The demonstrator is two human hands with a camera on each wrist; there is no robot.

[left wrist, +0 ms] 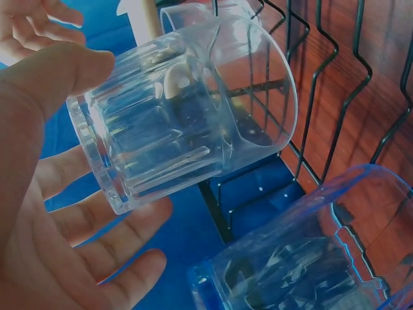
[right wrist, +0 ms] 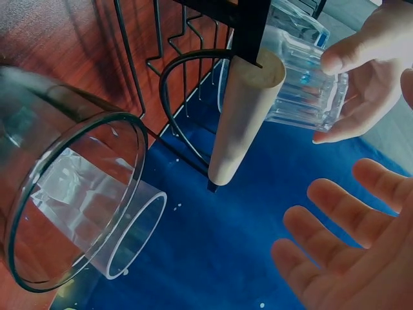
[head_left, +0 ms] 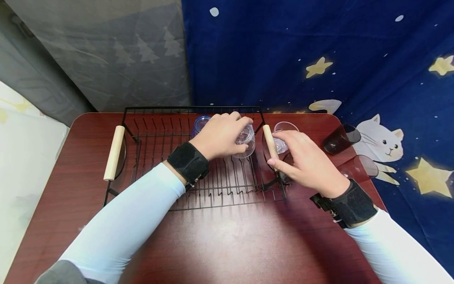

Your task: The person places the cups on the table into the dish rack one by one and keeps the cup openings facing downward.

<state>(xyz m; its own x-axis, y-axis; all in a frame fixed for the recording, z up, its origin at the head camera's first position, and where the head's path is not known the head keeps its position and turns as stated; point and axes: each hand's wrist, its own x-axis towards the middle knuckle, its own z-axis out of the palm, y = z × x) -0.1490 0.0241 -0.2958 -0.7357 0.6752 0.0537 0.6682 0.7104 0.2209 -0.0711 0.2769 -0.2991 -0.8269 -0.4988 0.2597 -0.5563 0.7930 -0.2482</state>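
Note:
My left hand [head_left: 222, 136] holds a clear cup [left wrist: 161, 116] by its base, thumb on one side and fingers on the other, its mouth facing down at the right end of the black wire dish rack [head_left: 220, 206]. Beside it in the rack is a blue-tinted clear cup [left wrist: 290, 258], partly behind that hand in the head view. My right hand [head_left: 306, 161], fingers spread and holding nothing, hovers by the rack's right wooden handle [right wrist: 245, 123]. Near it on the table are another clear cup [right wrist: 129, 219] and a dark see-through cup [right wrist: 39, 103], mostly hidden in the head view.
Two more see-through cups, one dark [head_left: 337, 140] and one reddish brown [head_left: 359, 167], lie at the table's right edge. A second wooden handle [head_left: 114, 154] is on the rack's left end. Behind the red-brown table [head_left: 220, 244] hangs a blue curtain [head_left: 248, 59].

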